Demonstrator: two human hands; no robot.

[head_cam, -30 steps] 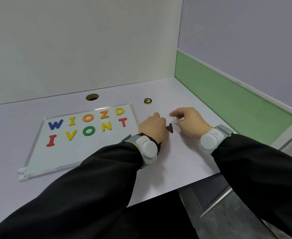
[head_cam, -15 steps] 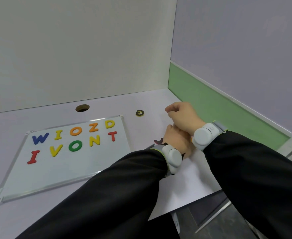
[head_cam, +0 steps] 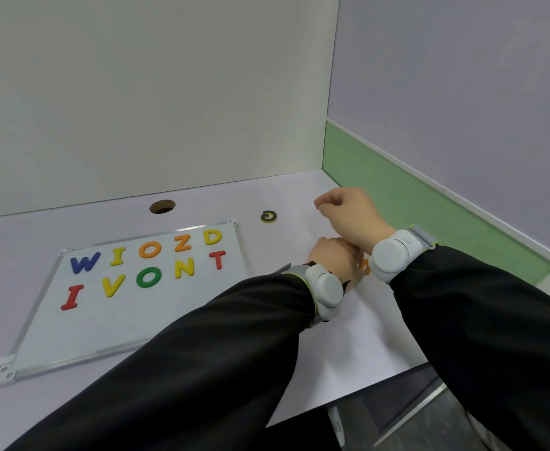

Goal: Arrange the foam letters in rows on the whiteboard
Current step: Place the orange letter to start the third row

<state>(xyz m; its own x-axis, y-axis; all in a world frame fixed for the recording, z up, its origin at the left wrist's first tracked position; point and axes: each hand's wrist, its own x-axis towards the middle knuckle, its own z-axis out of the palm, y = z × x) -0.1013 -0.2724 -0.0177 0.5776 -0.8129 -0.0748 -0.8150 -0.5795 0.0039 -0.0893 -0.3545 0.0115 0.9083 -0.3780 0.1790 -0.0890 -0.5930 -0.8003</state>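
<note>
Left hand [head_cam: 333, 260], curled with the knuckles up, rests on the desk [head_cam: 348, 336] right of the whiteboard [head_cam: 81, 333]; whether it grasps anything cannot be told. An orange foam piece [head_cam: 364, 266] shows just beside it, under the right wrist. Right hand [head_cam: 348, 211] is raised above, fingers loosely bent, palm hidden, grasp unclear. Foam letters [head_cam: 146, 265] lie on the whiteboard in two rows, W I O Z D over I V O N T. A dark-backed letter [head_cam: 268, 216] lies apart on the pale desk near a round cable hole [head_cam: 162, 206]. White wall behind, green-banded partition [head_cam: 413, 203] at right
</note>
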